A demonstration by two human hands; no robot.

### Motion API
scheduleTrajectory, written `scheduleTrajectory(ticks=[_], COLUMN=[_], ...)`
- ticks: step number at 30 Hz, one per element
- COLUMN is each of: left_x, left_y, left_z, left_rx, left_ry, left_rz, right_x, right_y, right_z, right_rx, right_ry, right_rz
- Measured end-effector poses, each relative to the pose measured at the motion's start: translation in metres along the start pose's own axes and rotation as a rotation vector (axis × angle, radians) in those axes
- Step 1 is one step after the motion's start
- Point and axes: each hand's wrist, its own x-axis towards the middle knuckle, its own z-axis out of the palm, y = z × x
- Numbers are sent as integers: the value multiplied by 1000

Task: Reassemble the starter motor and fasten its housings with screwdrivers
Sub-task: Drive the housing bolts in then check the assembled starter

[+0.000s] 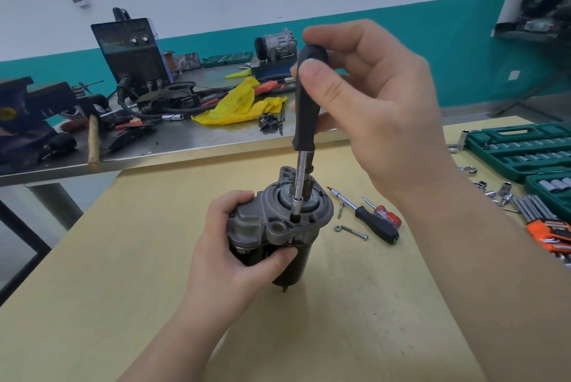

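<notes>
A grey-and-black metal starter motor [279,224] stands upright mid-surface on the pale wooden table [123,258], gripped around its body by the left hand [234,245]. The right hand [370,97] pinches a black-handled screwdriver [304,109], its tip in the top housing. A spare black-handled driver [370,221] lies just right.

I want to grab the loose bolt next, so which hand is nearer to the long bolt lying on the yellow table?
Left. The left hand grips the starter motor just left of the bolt; the right hand holds the driver high above it.
</notes>
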Motion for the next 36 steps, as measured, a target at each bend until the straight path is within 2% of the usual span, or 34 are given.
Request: scheduleTrajectory(ticks=[3,8,21,25,30,36], left_x=[0,0,-2,-2,0,0], left_y=[0,1,0,-2,-1,-1], left_z=[0,0,-2,-2,-1,-1], left_rx=[-3,-11,-27,-18,-13,-20], left_ry=[-2,-11,-10,-12,-5,-6], left_rz=[-4,-1,0,1,-1,-2], right_x=[0,-2,-3,-5,-2,3], right_y=[1,1,-2,0,3,5], right_z=[-4,-3,8,11,0,-13], right_rx=[162,192,-159,-164,197,192], right_ry=[-75,-124,89,112,-92,-211], right_rz=[78,61,-86,-109,70,133])
